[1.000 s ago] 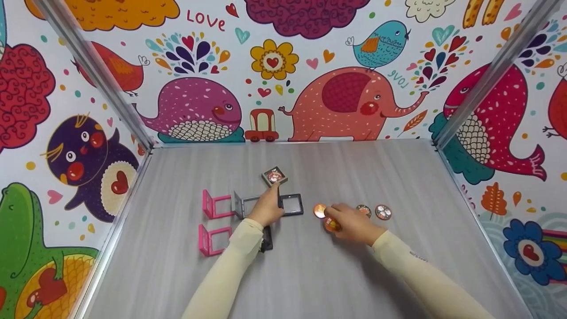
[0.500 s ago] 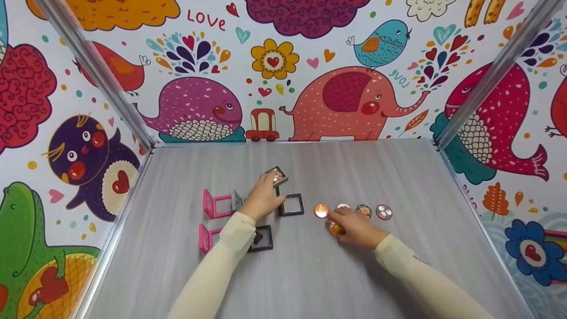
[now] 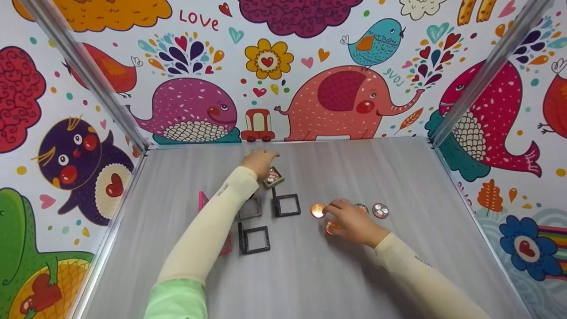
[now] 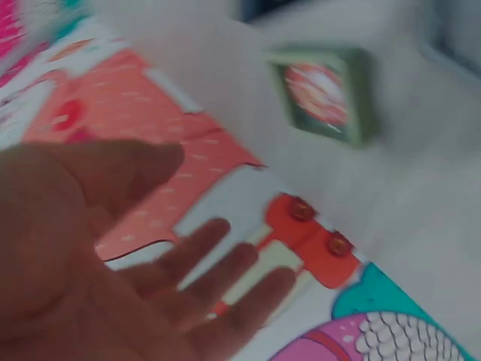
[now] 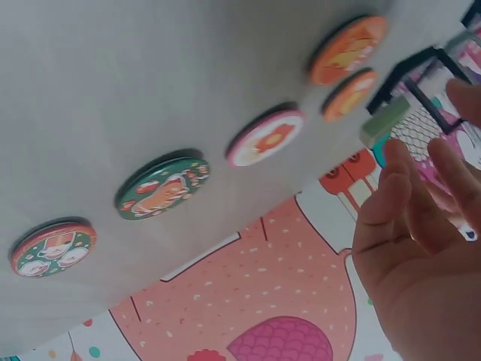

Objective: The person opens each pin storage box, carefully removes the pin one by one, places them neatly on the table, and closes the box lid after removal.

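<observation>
hovering wide-splayed, the left hand (image 3: 258,162) is near a square, thick-walled box (image 4: 362,98). loosely parted, the right hand (image 3: 353,223) hangs near glossy round discs (image 5: 264,138)

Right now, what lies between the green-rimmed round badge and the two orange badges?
One pink-rimmed flower badge lies between them, as the right wrist view shows; in the head view, the right grip hides it.
</observation>
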Motion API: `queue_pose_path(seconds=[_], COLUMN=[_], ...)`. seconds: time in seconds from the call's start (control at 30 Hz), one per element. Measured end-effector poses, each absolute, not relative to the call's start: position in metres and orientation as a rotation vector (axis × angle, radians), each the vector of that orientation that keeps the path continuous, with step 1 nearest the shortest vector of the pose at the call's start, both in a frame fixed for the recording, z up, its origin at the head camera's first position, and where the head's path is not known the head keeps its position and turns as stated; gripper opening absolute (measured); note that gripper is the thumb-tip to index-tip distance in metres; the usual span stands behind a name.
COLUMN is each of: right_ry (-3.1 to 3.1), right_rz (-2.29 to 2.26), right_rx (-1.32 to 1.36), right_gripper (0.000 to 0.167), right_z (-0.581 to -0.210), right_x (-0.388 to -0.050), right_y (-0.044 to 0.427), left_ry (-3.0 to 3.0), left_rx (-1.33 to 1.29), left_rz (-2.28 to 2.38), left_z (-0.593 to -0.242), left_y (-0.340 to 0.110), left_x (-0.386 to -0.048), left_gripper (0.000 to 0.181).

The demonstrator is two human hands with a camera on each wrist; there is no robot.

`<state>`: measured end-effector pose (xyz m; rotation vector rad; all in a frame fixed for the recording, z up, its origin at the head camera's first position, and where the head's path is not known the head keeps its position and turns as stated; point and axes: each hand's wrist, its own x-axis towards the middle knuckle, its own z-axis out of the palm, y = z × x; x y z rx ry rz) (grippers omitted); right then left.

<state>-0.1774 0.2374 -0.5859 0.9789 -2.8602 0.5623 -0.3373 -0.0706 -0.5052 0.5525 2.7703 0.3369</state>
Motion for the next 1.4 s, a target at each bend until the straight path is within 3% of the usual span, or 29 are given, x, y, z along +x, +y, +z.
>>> queue_pose_path(seconds=[0.27, 0.63, 0.93, 1.17, 1.3, 1.4], right_ry=[-2.669, -2.680, -2.724, -2.653, -2.609, -2.596], right_rz=[0.705, 0.799, 0.840, 0.912, 0.907, 0.916], right_rx=[0.932, 0.766, 0.691, 0.648, 0.676, 0.695], right_gripper=[0.040, 0.052, 0.061, 0.081, 0.083, 0.080], right_z=[-0.573, -0.567, -0.569, -0.568, -0.564, -0.561], right_x=[-0.159, -0.150, -0.150, -0.154, -0.158, -0.160], right_y=[0.245, 0.272, 0.280, 0.275, 0.273, 0.272], left_ry=[2.538, 2.576, 2.678, 2.741, 2.742, 2.756], left_rx=[0.518, 0.706, 0.613, 0.632, 0.694, 0.765], left_rz=[0.206, 0.247, 0.290, 0.522, 0.685, 0.774], left_z=[-0.537, -0.559, -0.587, -0.539, -0.504, -0.487], left_y=[-0.060, -0.061, -0.064, -0.075, -0.077, -0.077], left_x=[-0.365, -0.369, -0.382, -0.377, -0.361, -0.345], left_gripper=[0.076, 0.049, 0.061, 0.063, 0.062, 0.071])
